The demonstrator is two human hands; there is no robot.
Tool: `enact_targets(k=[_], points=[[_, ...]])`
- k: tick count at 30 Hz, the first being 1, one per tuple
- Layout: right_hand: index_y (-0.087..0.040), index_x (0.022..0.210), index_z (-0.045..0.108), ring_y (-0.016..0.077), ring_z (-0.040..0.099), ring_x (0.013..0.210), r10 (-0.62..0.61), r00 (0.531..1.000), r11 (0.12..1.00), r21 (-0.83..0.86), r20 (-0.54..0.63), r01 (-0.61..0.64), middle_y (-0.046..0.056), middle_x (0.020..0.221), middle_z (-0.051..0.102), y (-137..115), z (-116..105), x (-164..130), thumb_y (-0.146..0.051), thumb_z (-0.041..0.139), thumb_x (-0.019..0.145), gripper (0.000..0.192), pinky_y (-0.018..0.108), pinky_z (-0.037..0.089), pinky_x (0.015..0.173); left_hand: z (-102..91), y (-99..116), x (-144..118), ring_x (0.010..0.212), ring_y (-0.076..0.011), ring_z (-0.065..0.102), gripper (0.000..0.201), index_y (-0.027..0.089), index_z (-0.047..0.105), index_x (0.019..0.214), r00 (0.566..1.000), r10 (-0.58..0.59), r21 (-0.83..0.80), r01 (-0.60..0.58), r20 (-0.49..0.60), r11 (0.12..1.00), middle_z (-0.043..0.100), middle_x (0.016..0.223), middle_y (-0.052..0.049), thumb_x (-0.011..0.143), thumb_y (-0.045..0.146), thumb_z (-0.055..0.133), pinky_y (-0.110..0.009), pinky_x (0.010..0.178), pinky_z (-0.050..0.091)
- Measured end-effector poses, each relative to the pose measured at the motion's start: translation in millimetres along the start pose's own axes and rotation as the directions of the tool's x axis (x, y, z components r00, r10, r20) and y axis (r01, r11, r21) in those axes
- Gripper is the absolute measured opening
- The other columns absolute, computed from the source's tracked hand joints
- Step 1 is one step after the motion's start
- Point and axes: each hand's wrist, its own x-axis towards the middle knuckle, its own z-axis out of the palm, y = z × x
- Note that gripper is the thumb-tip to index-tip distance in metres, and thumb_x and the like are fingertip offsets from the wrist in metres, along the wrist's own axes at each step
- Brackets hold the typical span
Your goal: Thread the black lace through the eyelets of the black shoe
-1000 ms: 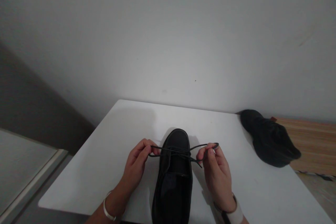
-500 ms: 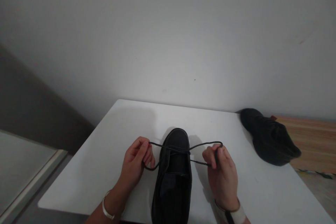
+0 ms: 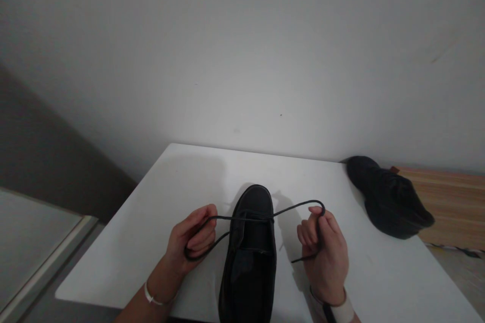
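A black lace-up shoe stands on the white table, toe pointing away from me. Its black shoelace runs out to both sides from the eyelets. My left hand grips a loop of the lace on the shoe's left side, with the loop hanging below the fingers. My right hand holds the other lace loop on the right; the lace arches over its fingers and the tip sticks out near the palm.
A second black shoe lies at the table's right edge, partly over a wooden surface. A plain white wall rises behind the table. The floor and a pale panel lie to the left.
Both hands have drawn apart and toward me, pulling the lace out longer. The loops have grown larger and the left one now hangs below my left hand.
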Motion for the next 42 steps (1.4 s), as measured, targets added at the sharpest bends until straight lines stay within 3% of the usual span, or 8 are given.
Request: enact_targets(k=[5, 8, 13, 20, 24, 28, 35, 42], points=[[-0.019, 0.066, 0.073, 0.0135, 0.036, 0.049, 0.002, 0.881, 0.998, -0.054, 0.473, 0.027, -0.001, 0.049, 0.041, -1.4, -4.8, -11.2, -0.048, 0.044, 0.1, 0.053, 0.032, 0.026, 0.051, -1.6, -3.6, -3.3, 0.028, -0.0017, 0.01, 0.022, 0.018, 0.061, 0.082, 0.994, 0.001, 0.035, -0.005, 0.113, 0.999, 0.028, 0.043, 0.012, 0.095, 0.035, 0.058, -0.011, 0.028, 0.018], [-0.02, 0.06, 0.073, 0.0149, 0.036, 0.049, 0.018, 0.819, 0.991, -0.116, 0.573, 0.06, 0.0, 0.046, 0.04, 0.8, -5.9, -15.1, -0.05, 0.038, 0.102, 0.062, 0.033, 0.024, 0.053, 0.3, -6.0, -3.7, 0.029, -0.0014, 0.017, 0.035, 0.017, 0.055, 0.066, 0.99, 0.031, 0.098, -0.045, 0.141, 0.994, 0.034, 0.044, 0.009, 0.09, 0.042, 0.064, -0.014, 0.03, 0.019], [-0.02, 0.059, 0.071, 0.0153, 0.04, 0.052, -0.032, 0.902, 0.939, -0.296, 0.431, 0.174, 0.001, 0.05, 0.043, 5.5, -8.0, -13.2, -0.054, 0.032, 0.103, 0.068, 0.033, 0.027, 0.054, 2.6, -10.7, 0.1, 0.032, -0.0048, 0.027, 0.063, 0.017, 0.038, 0.044, 0.993, 0.062, 0.161, -0.077, 0.097, 0.984, 0.034, 0.034, 0.005, 0.091, 0.055, 0.059, -0.019, 0.036, 0.023], [-0.021, 0.085, 0.074, 0.0152, 0.047, 0.061, -0.011, 0.976, 0.905, -0.413, 0.216, 0.101, 0.0, 0.063, 0.052, 10.5, -5.3, -5.1, -0.045, 0.039, 0.103, 0.046, 0.029, 0.035, 0.057, 0.1, -14.3, 12.8, 0.046, -0.0072, 0.037, 0.043, 0.016, 0.062, 0.065, 0.888, 0.179, 0.66, 0.167, -0.424, 0.733, 0.045, 0.051, 0.006, 0.087, 0.053, 0.067, -0.019, 0.043, 0.026], [-0.022, 0.095, 0.069, 0.0136, 0.047, 0.061, 0.114, 0.964, 0.905, -0.425, 0.242, 0.0, 0.0, 0.076, 0.056, 10.9, -0.6, -1.7, -0.03, 0.058, 0.091, 0.014, 0.025, 0.037, 0.053, 2.3, -15.8, 13.8, 0.073, -0.0137, 0.059, 0.021, 0.02, 0.073, 0.097, 0.911, 0.266, 0.816, 0.118, -0.316, 0.566, 0.066, 0.081, 0.0, 0.084, 0.037, 0.074, -0.024, 0.067, 0.045], [-0.021, 0.094, 0.069, 0.0152, 0.05, 0.064, 0.134, 0.943, 0.897, -0.441, 0.305, 0.015, 0.002, 0.079, 0.06, 9.5, 2.3, -0.6, -0.027, 0.059, 0.088, 0.013, 0.026, 0.042, 0.055, 5.9, -16.2, 10.0, 0.086, -0.0192, 0.063, 0.019, 0.022, 0.075, 0.103, 0.954, 0.268, 0.878, -0.009, -0.136, 0.478, 0.067, 0.092, -0.005, 0.088, 0.032, 0.069, -0.031, 0.079, 0.048], [-0.02, 0.088, 0.067, 0.0176, 0.055, 0.071, 0.079, 0.957, 0.829, -0.552, 0.281, 0.094, 0.002, 0.078, 0.061, 12.4, 7.4, 1.4, -0.038, 0.068, 0.089, 0.018, 0.028, 0.044, 0.062, 10.6, -11.5, 6.3, 0.085, -0.0188, 0.059, 0.022, 0.026, 0.076, 0.11, 0.967, 0.239, 0.863, -0.193, 0.086, 0.467, 0.06, 0.095, -0.006, 0.09, 0.032, 0.07, -0.031, 0.076, 0.046], [-0.02, 0.083, 0.063, 0.016, 0.052, 0.065, 0.036, 0.961, 0.782, -0.607, 0.273, 0.143, 0.001, 0.074, 0.058, 15.8, 9.1, 0.5, -0.041, 0.064, 0.091, 0.023, 0.027, 0.043, 0.059, 16.0, -11.4, 7.2, 0.088, -0.0195, 0.054, 0.023, 0.025, 0.072, 0.109, 0.973, 0.204, 0.856, -0.194, 0.107, 0.479, 0.056, 0.096, -0.005, 0.092, 0.039, 0.066, -0.032, 0.079, 0.043]])
